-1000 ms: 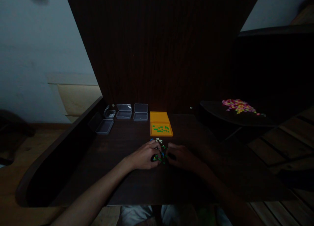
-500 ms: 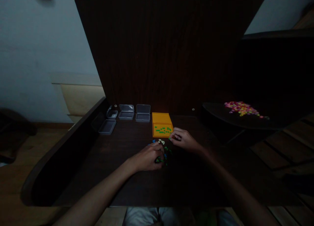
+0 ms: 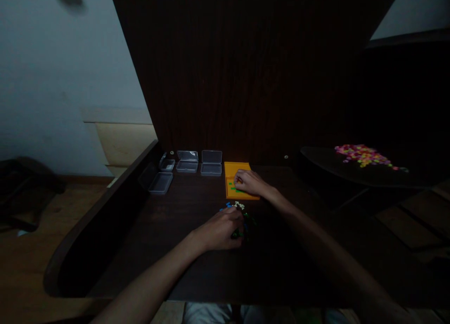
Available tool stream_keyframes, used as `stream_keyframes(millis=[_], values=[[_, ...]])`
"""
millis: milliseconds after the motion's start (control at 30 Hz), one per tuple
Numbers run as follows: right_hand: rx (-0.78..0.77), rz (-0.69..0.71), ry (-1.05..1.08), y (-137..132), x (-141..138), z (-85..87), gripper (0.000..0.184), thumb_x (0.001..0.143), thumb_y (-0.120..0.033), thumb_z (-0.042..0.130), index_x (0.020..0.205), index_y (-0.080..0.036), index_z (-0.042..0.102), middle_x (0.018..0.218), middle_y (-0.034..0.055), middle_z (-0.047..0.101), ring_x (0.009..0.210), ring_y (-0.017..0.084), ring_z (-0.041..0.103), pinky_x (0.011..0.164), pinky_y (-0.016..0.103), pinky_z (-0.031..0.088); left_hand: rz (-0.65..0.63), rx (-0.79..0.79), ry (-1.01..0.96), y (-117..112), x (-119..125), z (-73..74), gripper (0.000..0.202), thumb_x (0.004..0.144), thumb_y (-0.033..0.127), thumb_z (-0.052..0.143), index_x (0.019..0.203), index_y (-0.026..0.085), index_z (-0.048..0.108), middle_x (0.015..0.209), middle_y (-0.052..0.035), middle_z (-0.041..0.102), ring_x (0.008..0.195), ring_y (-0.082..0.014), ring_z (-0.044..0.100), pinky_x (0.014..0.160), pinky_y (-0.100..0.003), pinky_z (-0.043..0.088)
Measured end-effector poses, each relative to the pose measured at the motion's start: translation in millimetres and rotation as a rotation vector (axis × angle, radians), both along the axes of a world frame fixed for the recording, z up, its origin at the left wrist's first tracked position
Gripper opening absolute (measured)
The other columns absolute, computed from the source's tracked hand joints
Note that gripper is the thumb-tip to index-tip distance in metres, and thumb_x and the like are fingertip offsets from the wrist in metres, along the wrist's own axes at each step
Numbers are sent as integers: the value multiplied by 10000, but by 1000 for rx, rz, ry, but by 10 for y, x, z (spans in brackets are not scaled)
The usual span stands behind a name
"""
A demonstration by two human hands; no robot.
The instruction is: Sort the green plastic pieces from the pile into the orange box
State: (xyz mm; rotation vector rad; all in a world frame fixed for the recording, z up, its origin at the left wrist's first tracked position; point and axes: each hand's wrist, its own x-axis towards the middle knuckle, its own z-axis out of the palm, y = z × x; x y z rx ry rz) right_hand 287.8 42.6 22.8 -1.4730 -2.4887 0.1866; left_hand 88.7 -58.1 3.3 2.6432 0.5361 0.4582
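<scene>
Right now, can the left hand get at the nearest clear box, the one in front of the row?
Probably yes. The left hand rests on the small pieces, and bare table lies between it and the clear box; nothing blocks.

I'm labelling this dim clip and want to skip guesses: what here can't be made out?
Head view only:
- Right hand over the orange box: whether its fingertips hold a piece is hidden by the hand.
- Left hand covers part of the small pieces; their shapes are too small and dark.
- Clear boxes: contents unclear.
</scene>
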Motion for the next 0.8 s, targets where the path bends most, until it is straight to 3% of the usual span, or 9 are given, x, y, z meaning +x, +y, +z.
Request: stream_keyframes(millis=[233, 500, 633, 800], values=[[-21, -93, -118, 26, -85, -29, 109, 832, -219, 607, 890, -168, 685, 996, 86, 697, 853, 201, 636, 677, 254, 404, 14, 34, 14, -25, 0, -1, 79, 784, 215, 657, 810, 170, 597, 916, -60, 590, 928, -214, 552, 894, -317, 454], [-5, -39, -88, 20, -23, -68, 255, 838, -223, 610, 1070, -161, 693, 1098, 109, 690, 975, 236, 634, 820, 290, 450, 6, 19, 39, -10, 6, 12, 96, 783, 228, 660, 825, 174, 592, 908, -61, 585, 900, -217, 548, 840, -322, 447], [37, 4, -11, -47, -6, -43, 271, 835, -203, 607, 1091, -173, 689, 1077, 91, 695, 959, 212, 630, 829, 284, 450, 3, 9, 29, -5, 7, -1, 109, 778, 211, 661, 844, 177, 581, 937, -56, 585, 917, -215, 548, 847, -315, 441], [7, 39, 77, -201, 29, 102, 204, 837, -157, 564, 967, -154, 722, 879, 64, 701, 779, 166, 623, 720, 257, 442, -10, 18, 13, -5, -5, -12, 115, 790, 203, 662, 868, 179, 581, 1030, -64, 591, 993, -221, 540, 917, -324, 421]])
